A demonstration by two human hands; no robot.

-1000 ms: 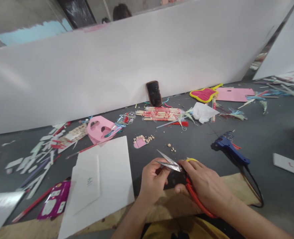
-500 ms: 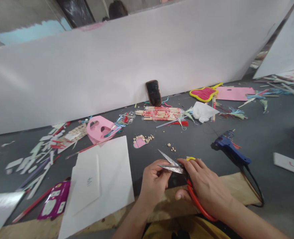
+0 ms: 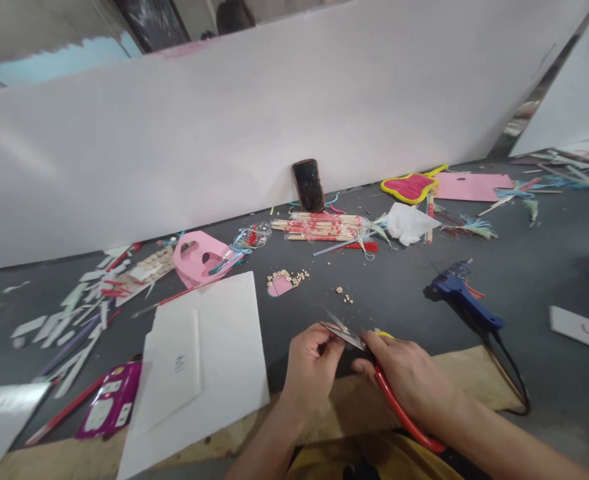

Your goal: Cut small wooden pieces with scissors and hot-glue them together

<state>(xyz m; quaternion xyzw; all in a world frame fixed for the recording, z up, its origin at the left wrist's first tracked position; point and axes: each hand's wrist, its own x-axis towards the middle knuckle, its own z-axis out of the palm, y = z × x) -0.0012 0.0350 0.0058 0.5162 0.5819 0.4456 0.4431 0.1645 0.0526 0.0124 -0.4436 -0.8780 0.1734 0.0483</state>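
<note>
A pair of scissors [image 3: 393, 393] with red handles is in my right hand [image 3: 405, 373], near the table's front edge. Its blades point left and are only slightly apart, one smeared by motion. My left hand [image 3: 310, 363] has thumb and forefinger pinched together at the blades; whatever sits between them is too small or hidden to name. Just beyond the hands lie a few small pale beads [image 3: 344, 295]. Farther left, more beads rest on and beside a small pink piece [image 3: 279, 287].
White sheets [image 3: 224, 347] and a magenta packet [image 3: 109, 400] lie left. A blue glue gun [image 3: 467, 300] with a black cord lies right. A phone [image 3: 308, 185] leans on the white partition [image 3: 254, 127], behind bundled sticks [image 3: 324, 228]. Pink cutouts and paper strips lie around.
The scissor blades have closed towards each other, and the red handle has swung slightly down and right. My left hand stays almost in place.
</note>
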